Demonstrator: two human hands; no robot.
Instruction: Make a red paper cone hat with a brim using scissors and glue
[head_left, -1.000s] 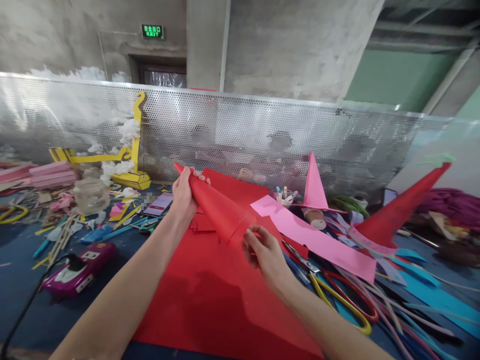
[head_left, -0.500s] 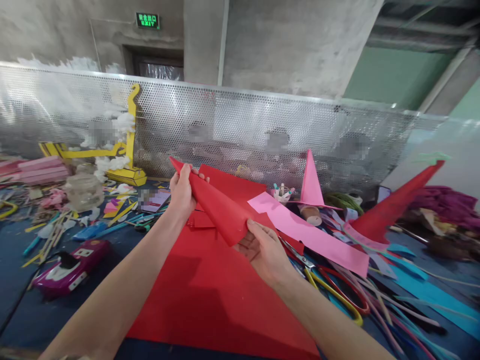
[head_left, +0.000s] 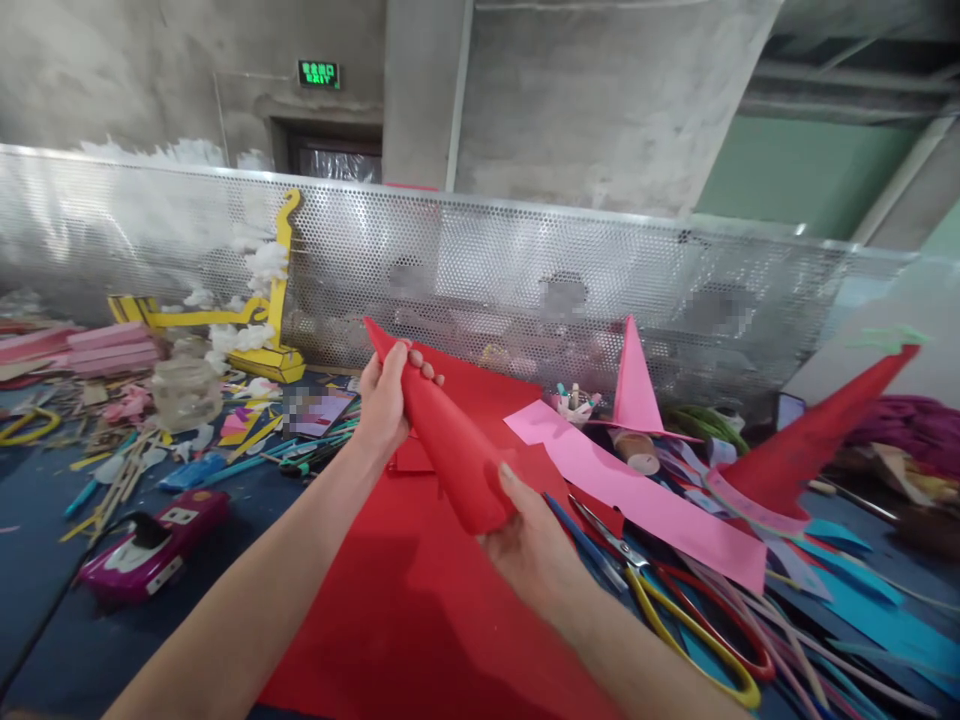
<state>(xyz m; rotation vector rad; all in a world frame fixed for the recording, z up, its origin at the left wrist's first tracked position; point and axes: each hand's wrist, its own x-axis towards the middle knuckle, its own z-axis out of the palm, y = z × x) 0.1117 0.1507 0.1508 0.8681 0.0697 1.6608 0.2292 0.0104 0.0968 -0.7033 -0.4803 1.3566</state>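
Counted: 1 red paper cone [head_left: 457, 440], held in the air above 1 large red sheet [head_left: 375, 610], narrow tip to the upper left. On it, 2 hands. Left hand [head_left: 390, 395] curled closely round the narrow part just below the tip, thumb on the near side, fingertips over the top. Right hand [head_left: 532, 535] half curled at the wide end, thumb flat on the outside, paper held between thumb and fingers. Rightward: 1 pink strip [head_left: 645, 500], 1 upright pink hat [head_left: 637, 390], 1 tilted red hat [head_left: 817, 430] with 1 pink band [head_left: 756, 503], and, near the right hand, 1 pair of scissors [head_left: 631, 556] with red and yellow handles. Leftward: 1 purple power strip [head_left: 154, 560], 1 clear jar [head_left: 186, 395], 1 yellow model [head_left: 281, 270] with white fluff.

Compared with 0.5 s ago: right thumb farther onto the cone, no longer at the edge of the rim; wide end now rounder, turned more downward. Same left grip near the tip.

Hidden: cone's mouth, turned away; right fingertips, behind paper. Cannot tell their place, inside the rim or under it. Red sheet cut off below. Sticks [head_left: 120, 487] at left too tangled to count; shapes behind the perforated panel [head_left: 495, 250] blurred.
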